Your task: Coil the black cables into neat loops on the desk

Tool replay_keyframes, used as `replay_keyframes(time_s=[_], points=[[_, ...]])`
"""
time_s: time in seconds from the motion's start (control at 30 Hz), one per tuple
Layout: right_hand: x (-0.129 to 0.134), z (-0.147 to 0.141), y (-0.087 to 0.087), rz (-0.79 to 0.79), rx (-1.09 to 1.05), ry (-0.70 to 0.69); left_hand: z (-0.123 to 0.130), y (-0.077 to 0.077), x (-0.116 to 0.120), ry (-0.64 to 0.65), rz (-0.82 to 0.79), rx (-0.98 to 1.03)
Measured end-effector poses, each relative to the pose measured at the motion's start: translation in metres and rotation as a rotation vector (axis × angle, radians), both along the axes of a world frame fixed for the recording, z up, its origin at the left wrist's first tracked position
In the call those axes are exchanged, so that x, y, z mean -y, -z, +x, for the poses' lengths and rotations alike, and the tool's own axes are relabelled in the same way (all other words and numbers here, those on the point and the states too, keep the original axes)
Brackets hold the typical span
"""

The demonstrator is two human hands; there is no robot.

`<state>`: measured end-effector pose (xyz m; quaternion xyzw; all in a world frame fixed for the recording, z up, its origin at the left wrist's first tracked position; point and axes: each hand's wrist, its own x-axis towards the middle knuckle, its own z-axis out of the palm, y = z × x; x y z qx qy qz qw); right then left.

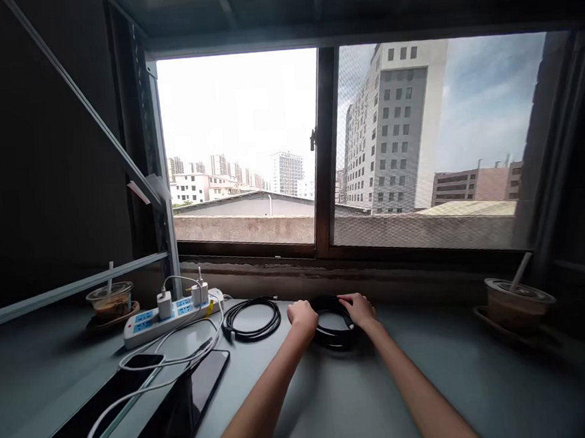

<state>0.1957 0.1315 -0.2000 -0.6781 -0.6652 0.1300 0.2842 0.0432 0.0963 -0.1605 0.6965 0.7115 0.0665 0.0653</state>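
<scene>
A coiled black cable point(335, 343) lies on the table in front of me, between my two hands. My left hand point(303, 315) is closed at the coil's left side, its fingertips partly hidden behind the knuckles. At the upper right of the same coil, my right hand point(361, 309) pinches the cable between thumb and fingers. A light-coloured plug end shows near the right thumb. To the left of my left hand, a second coil of black cable point(254, 332) rests flat, apart from the hand.
A white power strip point(147, 328) with plugged-in chargers and loose white cables point(149, 389) lies left. Two dark-screened devices, a tablet point(76, 421) and another point(211, 378), lie nearer me. Lidded drink cups stand left point(110, 300) and right point(518, 300). A window ledge point(256, 275) bounds the back.
</scene>
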Motion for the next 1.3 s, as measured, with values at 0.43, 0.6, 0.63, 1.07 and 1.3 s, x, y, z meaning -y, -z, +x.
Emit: replay_keyframes(time_s=[0.43,0.6,0.63,1.07,1.3], points=[[0.011,0.066,0.013,0.159,-0.111,-0.122,-0.055,0.009,0.007,-0.176,0.236,0.046],[0.019,0.084,0.044,0.199,-0.079,-0.082,-0.078,0.034,-0.003,-0.204,0.278,0.038],[0.02,0.082,0.047,0.203,-0.067,-0.084,-0.08,0.038,-0.004,-0.199,0.275,0.033],[0.04,0.078,0.038,0.062,0.194,0.038,-0.079,0.046,-0.007,-0.143,0.237,-0.019],[0.052,0.074,0.027,0.036,0.191,0.05,-0.069,0.045,0.004,-0.097,0.295,-0.119]])
